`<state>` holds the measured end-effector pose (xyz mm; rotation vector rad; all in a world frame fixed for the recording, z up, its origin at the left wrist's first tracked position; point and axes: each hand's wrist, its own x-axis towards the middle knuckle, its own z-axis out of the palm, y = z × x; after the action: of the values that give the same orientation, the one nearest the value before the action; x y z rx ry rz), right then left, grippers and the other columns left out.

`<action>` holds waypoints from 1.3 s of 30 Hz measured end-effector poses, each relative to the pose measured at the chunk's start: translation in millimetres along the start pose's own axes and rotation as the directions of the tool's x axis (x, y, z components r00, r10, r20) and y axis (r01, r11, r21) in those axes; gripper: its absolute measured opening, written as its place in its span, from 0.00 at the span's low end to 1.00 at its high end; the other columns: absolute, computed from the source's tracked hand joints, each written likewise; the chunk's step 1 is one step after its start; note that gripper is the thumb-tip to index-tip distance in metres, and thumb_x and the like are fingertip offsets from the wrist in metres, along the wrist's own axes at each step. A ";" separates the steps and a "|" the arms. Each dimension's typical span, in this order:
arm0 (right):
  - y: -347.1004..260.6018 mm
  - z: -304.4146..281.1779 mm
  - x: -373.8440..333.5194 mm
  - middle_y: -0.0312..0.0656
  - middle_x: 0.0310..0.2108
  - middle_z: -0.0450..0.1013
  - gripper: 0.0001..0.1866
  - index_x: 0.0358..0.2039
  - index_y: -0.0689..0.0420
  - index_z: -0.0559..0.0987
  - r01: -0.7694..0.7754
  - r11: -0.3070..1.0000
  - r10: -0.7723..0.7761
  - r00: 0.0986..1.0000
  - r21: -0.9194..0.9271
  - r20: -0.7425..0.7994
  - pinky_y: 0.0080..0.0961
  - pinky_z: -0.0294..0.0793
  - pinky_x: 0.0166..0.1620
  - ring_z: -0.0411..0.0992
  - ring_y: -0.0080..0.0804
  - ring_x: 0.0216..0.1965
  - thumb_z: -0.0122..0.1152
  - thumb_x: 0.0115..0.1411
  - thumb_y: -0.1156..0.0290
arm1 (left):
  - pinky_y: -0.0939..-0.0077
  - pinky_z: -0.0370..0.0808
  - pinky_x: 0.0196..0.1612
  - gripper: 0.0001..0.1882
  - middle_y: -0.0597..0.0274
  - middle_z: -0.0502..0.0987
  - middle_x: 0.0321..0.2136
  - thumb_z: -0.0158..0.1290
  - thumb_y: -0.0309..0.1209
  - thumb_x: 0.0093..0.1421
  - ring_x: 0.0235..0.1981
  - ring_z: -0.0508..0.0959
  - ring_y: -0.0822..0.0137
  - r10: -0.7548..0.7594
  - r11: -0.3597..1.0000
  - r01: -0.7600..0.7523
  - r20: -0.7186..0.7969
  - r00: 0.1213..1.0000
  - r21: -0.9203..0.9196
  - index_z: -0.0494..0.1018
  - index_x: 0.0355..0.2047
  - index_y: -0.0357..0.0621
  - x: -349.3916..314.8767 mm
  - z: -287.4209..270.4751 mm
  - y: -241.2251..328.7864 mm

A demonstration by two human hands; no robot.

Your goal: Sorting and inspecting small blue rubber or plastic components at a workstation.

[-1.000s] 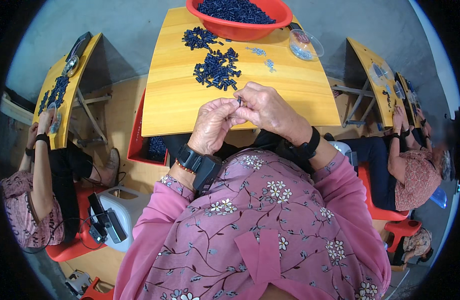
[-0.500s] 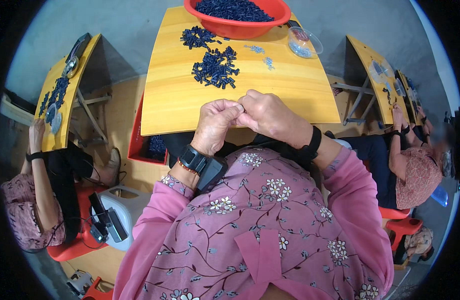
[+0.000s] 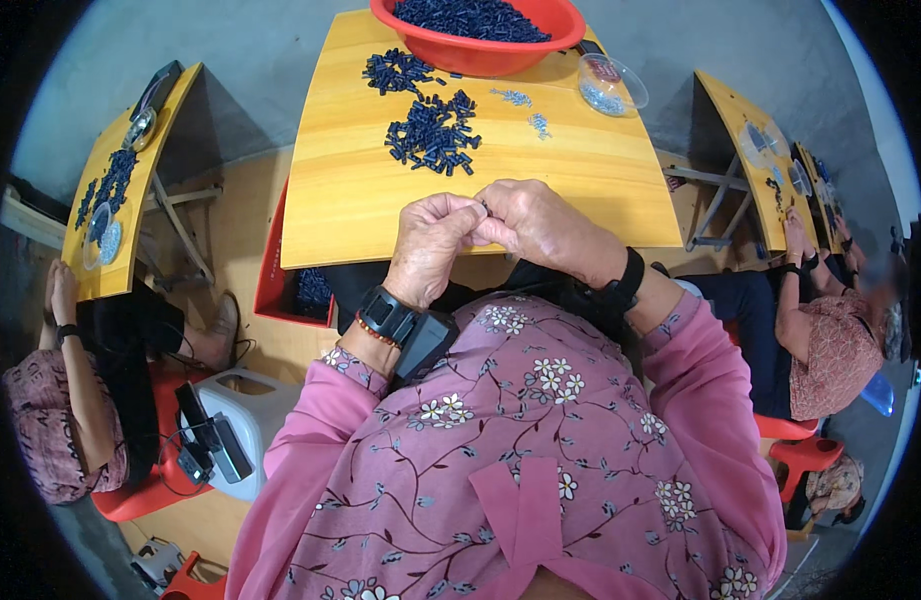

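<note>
Over the near edge of the yellow wooden table, my left hand and my right hand meet fingertip to fingertip. Both are closed in a pinch. Between them a speck of a small dark piece shows; the fingers cover the rest of it. Beyond my hands lies a loose pile of short dark blue cylindrical pieces, with a smaller pile behind it. To the right of these sit two little heaps of tiny pale bits.
A red basin full of the dark pieces stands at the far edge. Right of it is a clear round tub holding pale bits. A red crate is below the table's left side. People work at tables on both sides.
My hands stay pinched together at nearly the same spot, with the right fingers shifting slightly. At the left table, a co-worker's hands have drawn down off the tabletop.
</note>
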<state>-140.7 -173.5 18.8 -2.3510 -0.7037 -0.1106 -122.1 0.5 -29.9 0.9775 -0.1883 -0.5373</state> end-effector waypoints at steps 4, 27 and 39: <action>-6.5 0.3 -2.7 0.53 0.27 0.71 0.10 0.29 0.63 0.74 0.037 0.991 -0.039 0.999 -0.126 -0.006 0.42 0.72 0.33 0.73 0.54 0.30 0.60 0.56 0.68 | 0.79 0.76 0.30 0.04 0.57 0.79 0.26 0.52 0.21 0.60 0.24 0.77 0.72 0.083 0.996 -0.084 -0.098 0.992 -0.004 0.76 0.30 0.32 2.9 3.0 -8.0; 96.2 -33.5 -12.0 0.54 0.29 0.77 0.09 0.33 0.65 0.78 -0.431 0.879 0.476 0.805 0.202 -0.353 0.34 0.76 0.38 0.77 0.49 0.32 0.60 0.55 0.73 | 0.77 0.78 0.32 0.08 0.60 0.77 0.31 0.59 0.21 0.57 0.28 0.77 0.72 0.740 0.659 -0.546 -0.580 0.342 0.518 0.73 0.36 0.39 -10.7 -117.5 77.2; 111.4 -30.8 6.7 0.55 0.34 0.73 0.08 0.34 0.63 0.79 -0.353 0.907 0.262 0.901 -0.231 -0.345 0.42 0.71 0.46 0.72 0.54 0.40 0.53 0.55 0.77 | 0.78 0.63 0.18 0.05 0.71 0.66 0.17 0.56 0.22 0.57 0.13 0.64 0.75 0.310 0.929 -0.300 -0.898 0.313 0.216 0.72 0.32 0.44 -44.0 -271.7 49.8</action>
<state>-74.4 -259.9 -20.7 -2.6100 -0.1588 -0.4548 -37.4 245.1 -135.7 1.0877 0.6662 0.4545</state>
